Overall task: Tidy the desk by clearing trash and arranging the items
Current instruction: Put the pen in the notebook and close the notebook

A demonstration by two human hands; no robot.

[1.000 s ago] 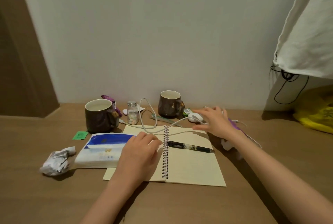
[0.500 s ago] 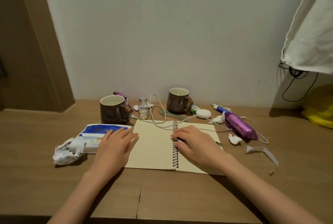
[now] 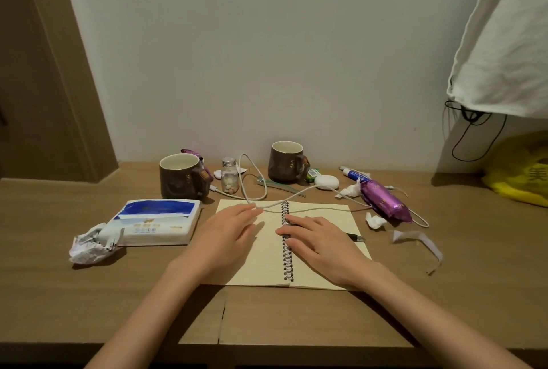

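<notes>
**Counter tidy: barely begun, both hands on the open notebook**

Left hand (image 3: 229,230) is lying flat on the left page of the spiral notebook (image 3: 268,253), fingers spread loosely, gripping nothing. Right hand (image 3: 318,242) is resting across the spiral binding and right page, fingers extended and slightly apart; it is covering most of a pen (image 3: 355,237), and whether it is pinching the pen I cannot tell.

Progress, as judged: little cleared. Trash is sitting on the counter (image 3: 89,294) on both sides: a crumpled wrapper (image 3: 92,245) touching the tissue pack (image 3: 157,221) at left, a tissue wad (image 3: 375,221) and a paper strip (image 3: 421,242) at right.

Obstacles: a white cable (image 3: 314,207) is trailing over the notebook's top edge and will need lifting off before the notebook closes. Two brown mugs (image 3: 181,175), a pill bottle (image 3: 229,180) and a purple packet (image 3: 385,201) are crowding the back, unarranged.
</notes>
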